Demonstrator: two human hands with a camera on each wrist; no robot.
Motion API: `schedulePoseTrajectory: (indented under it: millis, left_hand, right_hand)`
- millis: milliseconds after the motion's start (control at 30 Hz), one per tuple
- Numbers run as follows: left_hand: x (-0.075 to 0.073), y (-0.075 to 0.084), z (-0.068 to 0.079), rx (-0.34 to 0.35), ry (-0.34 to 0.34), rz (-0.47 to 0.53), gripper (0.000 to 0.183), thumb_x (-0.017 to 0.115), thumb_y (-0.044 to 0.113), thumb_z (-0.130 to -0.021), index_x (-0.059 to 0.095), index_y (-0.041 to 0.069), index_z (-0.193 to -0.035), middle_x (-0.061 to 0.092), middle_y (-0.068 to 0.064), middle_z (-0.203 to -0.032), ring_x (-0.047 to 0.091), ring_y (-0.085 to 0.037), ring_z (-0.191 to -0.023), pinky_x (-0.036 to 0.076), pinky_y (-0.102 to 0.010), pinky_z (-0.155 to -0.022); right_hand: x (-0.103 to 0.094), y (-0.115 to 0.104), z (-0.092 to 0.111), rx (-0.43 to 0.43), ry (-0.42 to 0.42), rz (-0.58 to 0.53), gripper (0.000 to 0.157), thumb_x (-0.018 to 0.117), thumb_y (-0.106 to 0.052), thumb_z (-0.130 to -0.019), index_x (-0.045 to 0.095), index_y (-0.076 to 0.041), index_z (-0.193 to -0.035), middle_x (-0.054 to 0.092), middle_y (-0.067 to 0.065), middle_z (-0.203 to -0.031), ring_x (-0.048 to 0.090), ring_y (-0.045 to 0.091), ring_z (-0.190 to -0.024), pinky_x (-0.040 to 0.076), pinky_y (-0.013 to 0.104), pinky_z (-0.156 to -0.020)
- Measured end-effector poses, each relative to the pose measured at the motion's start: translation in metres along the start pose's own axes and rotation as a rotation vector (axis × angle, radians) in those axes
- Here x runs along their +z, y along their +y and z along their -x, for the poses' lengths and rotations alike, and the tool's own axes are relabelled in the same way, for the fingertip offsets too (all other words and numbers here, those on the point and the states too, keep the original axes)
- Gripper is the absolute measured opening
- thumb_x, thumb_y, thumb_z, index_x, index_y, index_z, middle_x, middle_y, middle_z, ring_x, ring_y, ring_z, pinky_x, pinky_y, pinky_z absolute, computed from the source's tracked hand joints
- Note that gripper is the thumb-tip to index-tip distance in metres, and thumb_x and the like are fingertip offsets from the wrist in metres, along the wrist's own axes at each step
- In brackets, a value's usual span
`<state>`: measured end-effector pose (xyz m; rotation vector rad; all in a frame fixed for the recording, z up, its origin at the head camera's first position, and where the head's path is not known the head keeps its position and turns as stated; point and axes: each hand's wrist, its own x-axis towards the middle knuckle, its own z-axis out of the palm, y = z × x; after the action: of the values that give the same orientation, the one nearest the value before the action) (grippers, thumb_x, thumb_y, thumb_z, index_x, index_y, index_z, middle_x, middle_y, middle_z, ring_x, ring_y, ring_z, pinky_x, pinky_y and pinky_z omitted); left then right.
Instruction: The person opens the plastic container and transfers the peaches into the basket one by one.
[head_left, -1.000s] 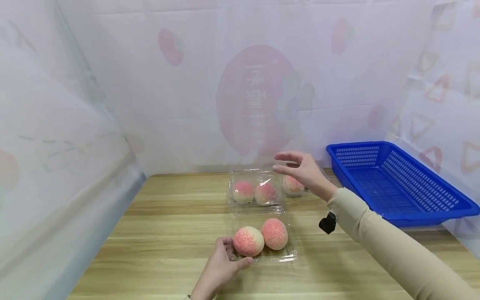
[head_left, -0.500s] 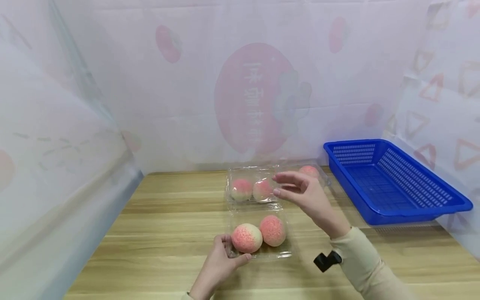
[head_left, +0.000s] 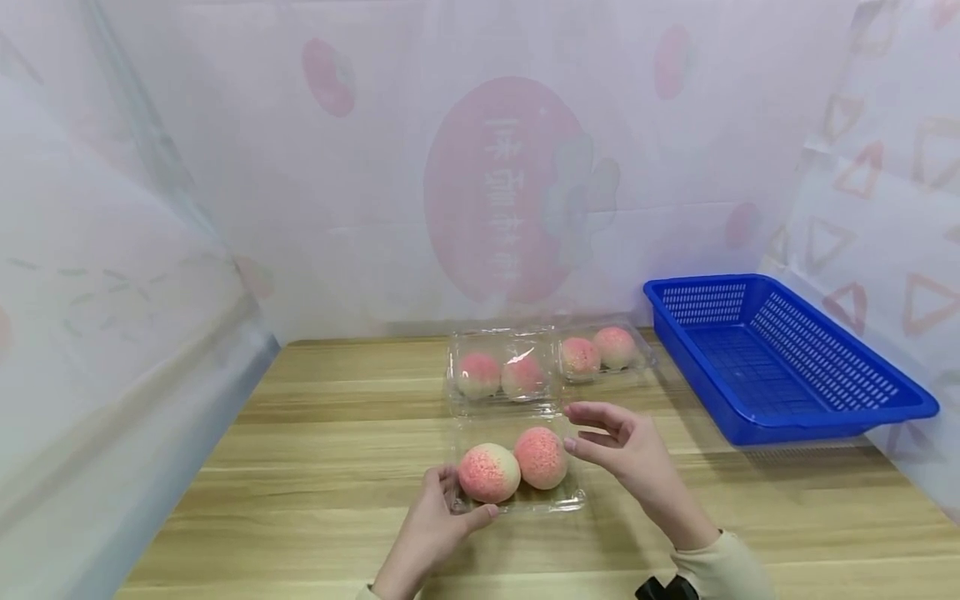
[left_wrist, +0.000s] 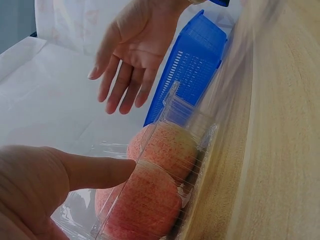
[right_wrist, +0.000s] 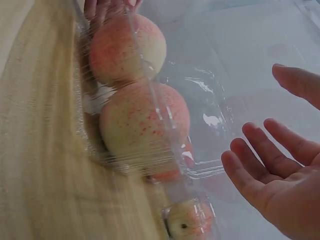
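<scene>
Two pink-and-cream peaches, a left one [head_left: 489, 472] and a right one [head_left: 542, 457], lie side by side in the near half of a clear plastic clamshell box [head_left: 566, 502]. My left hand [head_left: 438, 527] grips that box at its left front corner. In the left wrist view its thumb [left_wrist: 100, 172] lies along the rim, over the peaches. Just right of the right peach hovers my right hand [head_left: 637, 467], fingers loosely bent and nothing in them. The right wrist view shows its palm [right_wrist: 295, 192] facing the box, with the fingers apart from the plastic.
Beyond the near peaches, two more peaches [head_left: 478, 375] show through clear plastic. To their right, another clear box [head_left: 643, 360] holds two peaches [head_left: 581, 358]. A blue plastic basket [head_left: 738, 400] stands at the right rear. A printed white cloth [head_left: 360, 250] hangs behind the wooden table [head_left: 337, 433].
My right hand has come down and nearer from above the rear boxes to beside the near box, uncovering the rear right peaches. My left hand keeps its hold on the near box.
</scene>
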<state>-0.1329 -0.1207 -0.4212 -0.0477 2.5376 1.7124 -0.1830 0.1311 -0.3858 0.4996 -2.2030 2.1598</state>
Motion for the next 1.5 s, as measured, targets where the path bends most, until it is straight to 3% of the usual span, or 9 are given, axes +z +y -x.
schedulePoseTrajectory:
  millis: [200, 333, 533, 1000, 1300, 1500]
  left_hand:
    - [-0.001, 0.001, 0.001, 0.003, -0.016, 0.05, 0.093, 0.079, 0.031, -0.065, 0.027, -0.01, -0.13, 0.033, -0.032, -0.13, 0.036, -0.04, -0.119, 0.032, -0.049, -0.096]
    - [-0.005, -0.002, 0.003, 0.002, -0.006, 0.03, 0.091, 0.079, 0.031, -0.066, 0.028, -0.009, -0.129, 0.035, -0.032, -0.13, 0.037, -0.039, -0.118, 0.034, -0.048, -0.095]
    - [-0.006, -0.003, 0.002, 0.022, -0.002, 0.032, 0.09, 0.079, 0.032, -0.065, 0.03, -0.01, -0.127, 0.038, -0.031, -0.128, 0.039, -0.038, -0.117, 0.034, -0.046, -0.095]
    - [-0.005, 0.0, 0.002, 0.048, -0.01, 0.024, 0.088, 0.079, 0.029, -0.066, 0.029, -0.011, -0.127, 0.038, -0.032, -0.127, 0.039, -0.038, -0.117, 0.035, -0.047, -0.095]
    - [-0.004, -0.001, -0.001, 0.033, -0.019, 0.013, 0.086, 0.079, 0.03, -0.067, 0.031, -0.009, -0.126, 0.038, -0.032, -0.127, 0.038, -0.038, -0.118, 0.035, -0.046, -0.094]
    - [-0.003, -0.001, -0.001, 0.059, -0.032, 0.001, 0.087, 0.078, 0.03, -0.067, 0.029, -0.012, -0.125, 0.04, -0.033, -0.124, 0.041, -0.039, -0.115, 0.039, -0.046, -0.091]
  right_hand:
    - [0.0, 0.01, 0.001, 0.053, -0.005, -0.041, 0.051, 0.076, -0.009, -0.069, 0.056, 0.0, -0.115, 0.057, 0.011, -0.114, 0.053, 0.027, -0.105, 0.044, 0.032, -0.087]
    - [0.003, 0.017, -0.003, 0.06, -0.055, -0.046, 0.053, 0.076, -0.008, -0.069, 0.054, 0.002, -0.116, 0.056, 0.013, -0.115, 0.051, 0.027, -0.108, 0.041, 0.034, -0.09]
    - [0.007, 0.02, -0.011, 0.023, -0.115, 0.033, 0.059, 0.078, -0.008, -0.067, 0.052, 0.002, -0.119, 0.055, 0.013, -0.117, 0.048, 0.027, -0.111, 0.036, 0.041, -0.095]
    - [0.008, 0.031, -0.021, 0.078, -0.246, 0.063, 0.061, 0.076, 0.0, -0.066, 0.049, 0.005, -0.12, 0.05, 0.019, -0.122, 0.042, 0.03, -0.117, 0.032, 0.04, -0.098]
    - [0.016, 0.034, -0.026, 0.007, -0.281, 0.213, 0.061, 0.079, -0.001, -0.062, 0.053, -0.002, -0.118, 0.051, 0.017, -0.121, 0.044, 0.026, -0.115, 0.034, 0.035, -0.097]
    - [0.018, 0.039, -0.03, -0.035, -0.302, 0.338, 0.064, 0.081, -0.006, -0.059, 0.055, -0.006, -0.118, 0.053, 0.013, -0.118, 0.047, 0.021, -0.112, 0.036, 0.034, -0.096]
